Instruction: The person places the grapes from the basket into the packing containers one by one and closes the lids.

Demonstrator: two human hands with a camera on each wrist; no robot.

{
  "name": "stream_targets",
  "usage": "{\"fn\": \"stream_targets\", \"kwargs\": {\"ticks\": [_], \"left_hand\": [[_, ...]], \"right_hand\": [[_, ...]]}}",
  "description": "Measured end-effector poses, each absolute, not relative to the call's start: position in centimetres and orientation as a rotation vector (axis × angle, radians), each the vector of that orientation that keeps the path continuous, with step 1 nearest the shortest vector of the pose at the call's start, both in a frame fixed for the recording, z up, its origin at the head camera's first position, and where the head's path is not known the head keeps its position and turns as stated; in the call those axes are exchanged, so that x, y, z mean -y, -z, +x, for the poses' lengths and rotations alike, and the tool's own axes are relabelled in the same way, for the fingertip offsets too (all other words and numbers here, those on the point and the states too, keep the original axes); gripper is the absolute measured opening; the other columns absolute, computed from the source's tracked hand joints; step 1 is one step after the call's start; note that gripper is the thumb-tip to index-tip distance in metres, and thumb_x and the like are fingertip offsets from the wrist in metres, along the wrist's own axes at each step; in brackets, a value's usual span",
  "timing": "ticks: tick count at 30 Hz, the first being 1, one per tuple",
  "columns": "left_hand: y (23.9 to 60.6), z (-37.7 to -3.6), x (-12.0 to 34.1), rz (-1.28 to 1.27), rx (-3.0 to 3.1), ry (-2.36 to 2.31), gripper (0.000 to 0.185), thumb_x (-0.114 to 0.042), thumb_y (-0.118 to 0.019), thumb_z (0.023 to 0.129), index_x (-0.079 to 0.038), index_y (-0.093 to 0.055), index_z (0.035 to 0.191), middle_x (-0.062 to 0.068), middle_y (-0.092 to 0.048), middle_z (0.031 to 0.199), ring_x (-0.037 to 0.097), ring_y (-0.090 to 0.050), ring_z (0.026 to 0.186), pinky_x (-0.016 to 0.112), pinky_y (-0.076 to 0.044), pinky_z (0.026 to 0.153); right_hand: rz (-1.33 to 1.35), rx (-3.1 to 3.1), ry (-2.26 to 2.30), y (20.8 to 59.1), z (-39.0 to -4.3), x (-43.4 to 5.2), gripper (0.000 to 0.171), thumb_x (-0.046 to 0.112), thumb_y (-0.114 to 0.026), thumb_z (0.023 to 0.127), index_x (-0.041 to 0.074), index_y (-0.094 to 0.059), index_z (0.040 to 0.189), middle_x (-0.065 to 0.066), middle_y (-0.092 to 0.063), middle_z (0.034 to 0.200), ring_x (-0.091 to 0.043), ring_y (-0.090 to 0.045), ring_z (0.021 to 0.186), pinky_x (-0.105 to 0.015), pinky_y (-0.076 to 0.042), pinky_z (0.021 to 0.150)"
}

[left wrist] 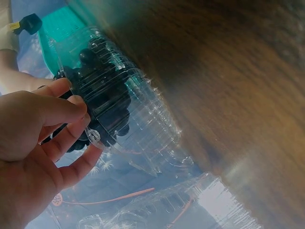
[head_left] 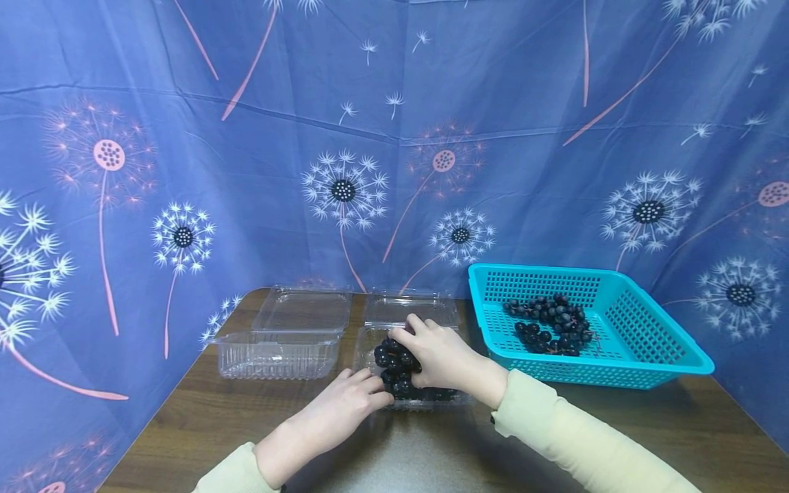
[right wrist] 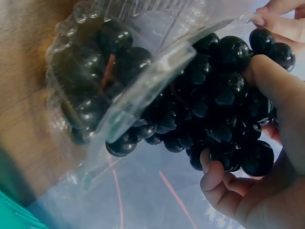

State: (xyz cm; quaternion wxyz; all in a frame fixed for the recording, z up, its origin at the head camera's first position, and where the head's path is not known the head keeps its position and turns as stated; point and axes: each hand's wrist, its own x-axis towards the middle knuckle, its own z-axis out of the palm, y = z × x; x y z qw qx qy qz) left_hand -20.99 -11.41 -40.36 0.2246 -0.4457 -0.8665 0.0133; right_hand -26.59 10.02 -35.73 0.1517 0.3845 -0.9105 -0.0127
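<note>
My right hand (head_left: pixel 440 352) grips a bunch of dark, almost black grapes (head_left: pixel 391 356), its thumb and fingers on opposite sides. The bunch is partly inside an open clear plastic container (left wrist: pixel 147 119) and partly above its rim. More grapes (right wrist: pixel 86 105) show through the container's wall in the right wrist view. At the container's front left corner, my left hand (head_left: pixel 348 400) pinches the rim, with its fingertips close beside the grapes. The hinged lid (head_left: pixel 409 309) lies back behind the container.
Another clear container (head_left: pixel 277 359) stands to the left, its lid (head_left: pixel 305 309) folded back. On the right, a turquoise basket (head_left: pixel 592 370) holds several bunches of dark grapes (head_left: pixel 557 318). A blue dandelion-patterned cloth (head_left: pixel 530 185) hangs behind the wooden table (head_left: pixel 234 428).
</note>
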Motion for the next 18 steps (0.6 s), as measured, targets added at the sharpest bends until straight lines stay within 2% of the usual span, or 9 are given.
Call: {"fn": "stream_targets", "kwargs": {"ticks": [6, 13, 18], "left_hand": [[40.2, -20.9, 11.4, -1.225, 2.413, -0.038, 0.024, -0.018, -0.063, 0.081, -0.025, -0.066, 0.104, -0.007, -0.063, 0.103, 0.018, -0.059, 0.107, 0.046, -0.054, 0.078], [40.3, -20.9, 11.3, -1.218, 2.397, -0.05, 0.023, -0.018, -0.061, 0.082, -0.025, -0.067, 0.103, -0.009, -0.061, 0.101, 0.015, -0.058, 0.097, 0.042, -0.053, 0.075], [40.3, -20.9, 11.3, -1.22, 2.391, -0.04, 0.024, -0.017, -0.06, 0.082, -0.025, -0.067, 0.103, -0.009, -0.061, 0.1, 0.014, -0.058, 0.1, 0.046, -0.054, 0.077]], "right_hand": [[1.094, 2.652, 0.045, 35.6, -26.7, -9.5, 0.072, 0.037, -0.082, 0.062, 0.024, -0.048, 0.125, -0.004, -0.051, 0.1, -0.017, -0.058, 0.075, -0.033, -0.053, 0.056], [1.131, 2.677, -0.009, 35.5, -26.9, -8.8, 0.068, 0.039, -0.081, 0.065, 0.025, -0.049, 0.123, -0.002, -0.051, 0.098, -0.017, -0.06, 0.077, -0.034, -0.054, 0.061], [1.159, 2.672, -0.024, 35.7, -27.1, -8.7, 0.068, 0.038, -0.082, 0.065, 0.025, -0.049, 0.123, -0.002, -0.05, 0.1, -0.018, -0.06, 0.081, -0.034, -0.055, 0.063]]}}
